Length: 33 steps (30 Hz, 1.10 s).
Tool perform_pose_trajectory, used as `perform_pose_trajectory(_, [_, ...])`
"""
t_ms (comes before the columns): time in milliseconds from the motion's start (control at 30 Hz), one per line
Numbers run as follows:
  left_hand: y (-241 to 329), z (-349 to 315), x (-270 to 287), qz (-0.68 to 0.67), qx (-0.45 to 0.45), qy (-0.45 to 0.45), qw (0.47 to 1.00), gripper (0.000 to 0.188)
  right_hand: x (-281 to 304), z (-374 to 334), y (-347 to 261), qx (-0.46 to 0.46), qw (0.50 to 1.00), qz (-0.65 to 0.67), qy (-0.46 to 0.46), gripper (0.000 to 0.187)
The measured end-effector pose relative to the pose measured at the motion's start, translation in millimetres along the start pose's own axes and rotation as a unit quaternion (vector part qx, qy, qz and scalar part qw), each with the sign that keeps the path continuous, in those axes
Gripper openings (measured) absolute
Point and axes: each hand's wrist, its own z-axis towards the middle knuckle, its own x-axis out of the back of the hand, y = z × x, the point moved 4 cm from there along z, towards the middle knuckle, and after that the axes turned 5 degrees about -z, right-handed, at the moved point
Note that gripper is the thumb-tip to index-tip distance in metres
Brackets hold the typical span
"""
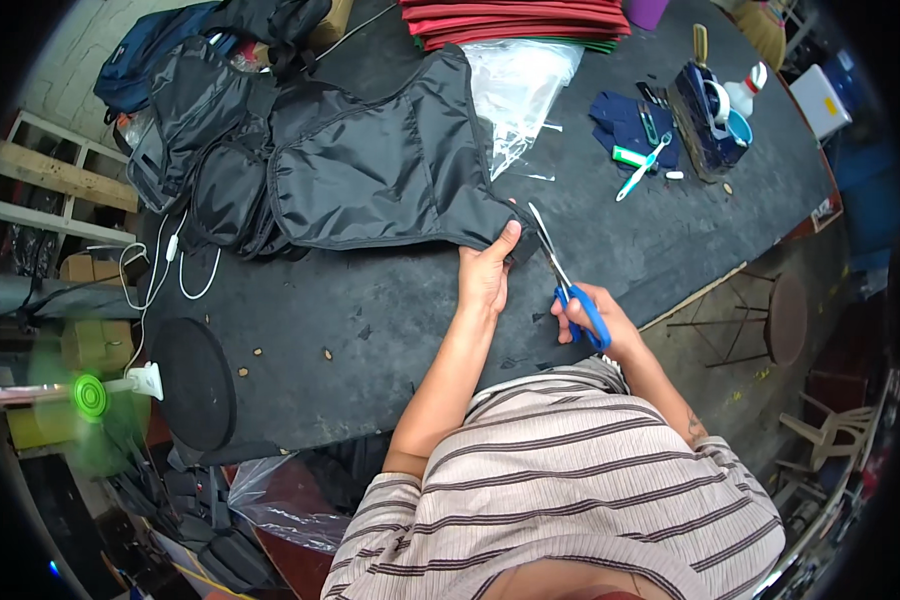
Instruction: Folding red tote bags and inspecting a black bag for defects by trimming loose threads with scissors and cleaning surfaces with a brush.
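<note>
Left hand: the left hand (485, 275) reaches forward with the forearm stretched up from the lower edge, thumb on top, pinching the lower right corner of the black fabric (370, 170).
Right hand: the right hand (595, 318) is clenched through the blue handles of the scissors (562, 275), wrist bent inward, just right of the left hand.
Scissors: blades point up and away, tips at the fabric's edge beside the left thumb.
Fabric: lies spread flat on the dark tabletop (370, 310), reaching left to a pile of black bags (185, 120).
Around: clear plastic bag (515, 85) beyond the fabric; stacked red sheets (515, 20) at the far edge; a blue box (705, 125) with tools to the right; a white cable (170, 265) on the left.
</note>
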Motion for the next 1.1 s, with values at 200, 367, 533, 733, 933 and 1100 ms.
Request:
perform_pose_trajectory(200, [-3.0,3.7,2.8,0.009,-0.051,-0.014,0.999,0.042,-6.3,3.4,1.8,0.002,0.998,-0.053,0.034,0.049])
perform_pose_trajectory(367, [-3.6,4.8,1.2,0.0,-0.055,-0.021,0.998,0.042,-12.5,3.0,1.1,0.024,0.999,-0.026,0.04,0.044])
perform_pose_trajectory(533, [-2.0,3.4,-1.1,-0.007,-0.053,-0.021,0.998,0.041,-12.3,2.4,-0.4,0.003,0.997,-0.031,0.077,0.038])
perform_pose_trajectory(733, [-0.6,1.9,-2.5,0.004,-0.051,-0.017,0.999,0.041,-11.8,4.0,0.3,-0.005,0.991,-0.067,0.113,0.035])
perform_pose_trajectory(933, [-9.0,-16.3,6.9,-0.114,0.083,0.012,0.99,0.033,12.7,2.8,-16.0,0.024,0.995,0.018,0.095,0.034])
perform_pose_trajectory(1100, [-15.2,-37.5,21.2,-0.145,0.003,0.052,0.988,0.02,38.7,-5.7,-37.9,-0.082,0.983,-0.024,-0.16,0.057])
